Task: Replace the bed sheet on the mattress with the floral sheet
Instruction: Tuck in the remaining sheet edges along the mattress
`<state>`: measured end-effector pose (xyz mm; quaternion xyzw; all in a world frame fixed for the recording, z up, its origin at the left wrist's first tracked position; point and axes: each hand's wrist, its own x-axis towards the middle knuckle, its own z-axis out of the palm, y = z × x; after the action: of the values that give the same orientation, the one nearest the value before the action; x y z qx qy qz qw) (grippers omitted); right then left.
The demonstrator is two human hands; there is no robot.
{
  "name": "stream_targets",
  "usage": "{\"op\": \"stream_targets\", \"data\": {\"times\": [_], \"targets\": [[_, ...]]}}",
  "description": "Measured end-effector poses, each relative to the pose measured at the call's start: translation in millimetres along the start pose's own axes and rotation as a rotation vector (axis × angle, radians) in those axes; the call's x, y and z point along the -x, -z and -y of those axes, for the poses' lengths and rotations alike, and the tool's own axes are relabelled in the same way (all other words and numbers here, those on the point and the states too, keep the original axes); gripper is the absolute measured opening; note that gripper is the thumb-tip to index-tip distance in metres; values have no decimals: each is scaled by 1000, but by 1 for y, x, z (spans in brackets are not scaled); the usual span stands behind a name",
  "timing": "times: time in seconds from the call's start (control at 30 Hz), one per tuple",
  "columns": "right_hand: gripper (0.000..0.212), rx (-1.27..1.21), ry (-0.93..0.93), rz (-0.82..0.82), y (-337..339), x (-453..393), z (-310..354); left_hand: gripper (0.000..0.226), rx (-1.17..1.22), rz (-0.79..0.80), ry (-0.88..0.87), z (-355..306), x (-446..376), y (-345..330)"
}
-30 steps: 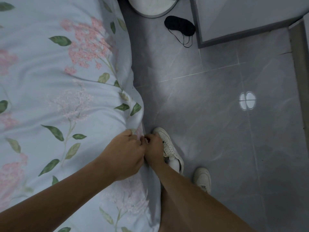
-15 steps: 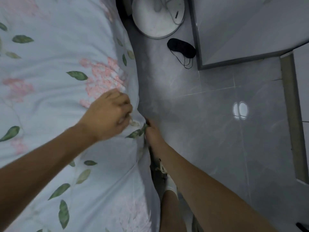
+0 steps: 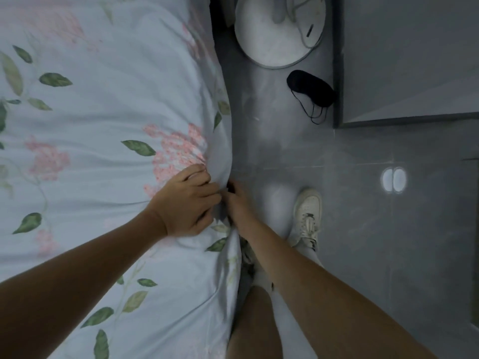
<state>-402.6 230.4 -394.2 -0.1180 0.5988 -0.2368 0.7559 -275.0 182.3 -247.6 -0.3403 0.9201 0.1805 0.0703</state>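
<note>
the floral sheet (image 3: 103,130), pale blue with pink blossoms and green leaves, covers the top of the bed and drapes over its right edge, filling the left half of the view. the cloth lies mostly smooth on top, with soft wrinkles running toward the edge where both hands meet.

the left hand (image 3: 189,203) rests on top of the sheet right at the bed's edge, its fingers curled into the cloth and bunching a fold of it. the right hand (image 3: 238,203) is just beside it, lower down on the side of the bed, touching the hanging part of the sheet; its fingers are tucked in against the cloth and mostly hidden, so i cannot tell whether its grip is clamped on the fabric or only pressing it. the two hands are almost touching, with the fold of sheet between them.

beside the bed is a grey tiled floor (image 3: 363,229). a white sneaker (image 3: 307,216) stands on it near the right forearm, and a bare leg shows at the bottom edge close to the bed. farther up the floor lies a black sleep mask (image 3: 311,90) with thin straps, just below a round white base (image 3: 280,32) with a cord on it. a grey cabinet (image 3: 409,58) stands at the upper right, next to the mask. a bright double spot of reflected light (image 3: 393,180) shines on the tiles.
</note>
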Motion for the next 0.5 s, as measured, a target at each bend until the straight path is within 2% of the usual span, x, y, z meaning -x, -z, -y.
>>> {"op": "stream_targets", "data": {"times": [0.13,0.27,0.33,0.4,0.47,0.5], "targets": [[35,83,-65,14,-2,-1,8,13,13,76,-30,-1,-3,3],[29,75,-147,29,3,11,22,27,-23,216,-115,10,-16,10],[32,94,-147,1,0,15,23,35,-69,295,-74,8,-22,18],[44,130,-112,-7,-6,19,22,40,-142,373,-47,-2,-30,27],[55,78,-110,-30,-12,18,19,43,-203,481,-26,-15,-36,41],[53,59,-126,-65,-13,18,20,43,-226,530,-18,-20,-37,49]]}}
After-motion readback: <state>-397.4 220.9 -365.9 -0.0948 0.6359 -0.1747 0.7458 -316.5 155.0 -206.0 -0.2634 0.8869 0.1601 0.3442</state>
